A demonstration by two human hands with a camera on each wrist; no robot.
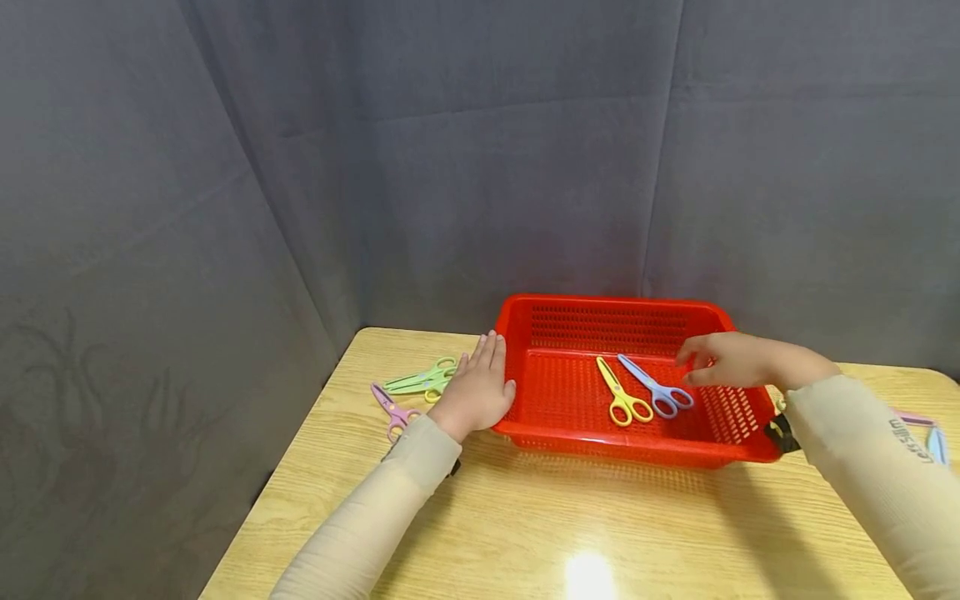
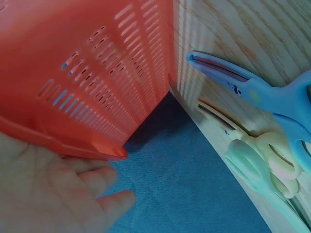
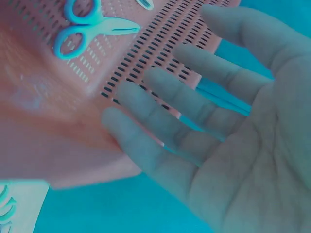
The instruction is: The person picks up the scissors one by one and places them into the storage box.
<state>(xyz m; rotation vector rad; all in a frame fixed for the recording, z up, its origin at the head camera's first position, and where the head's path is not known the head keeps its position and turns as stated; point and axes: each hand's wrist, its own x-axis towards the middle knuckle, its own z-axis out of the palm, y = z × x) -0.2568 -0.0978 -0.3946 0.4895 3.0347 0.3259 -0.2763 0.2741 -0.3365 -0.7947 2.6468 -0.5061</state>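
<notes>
My left hand [image 1: 480, 387] rests on the left rim of a red plastic basket [image 1: 600, 442], fingers straight. In the left wrist view its palm [image 2: 48, 189] lies against that rim. Over the basket's right side hangs my right hand [image 1: 738, 358], holding nothing, its fingers loosely bent. The right wrist view shows these fingers [image 3: 204, 111] spread apart beside the perforated wall. On the basket floor lie yellow scissors [image 1: 611, 382] and blue scissors [image 1: 641, 377], side by side, handles toward me. The blue pair is nearer my right hand.
Left of the basket, green scissors [image 1: 423, 382] and purple scissors [image 1: 386, 402] lie on the wooden table [image 1: 525, 533]. Purple and blue pieces [image 1: 937, 446] show at the far right, partly behind my right sleeve. A grey curtain [image 1: 510, 183] hangs behind the table.
</notes>
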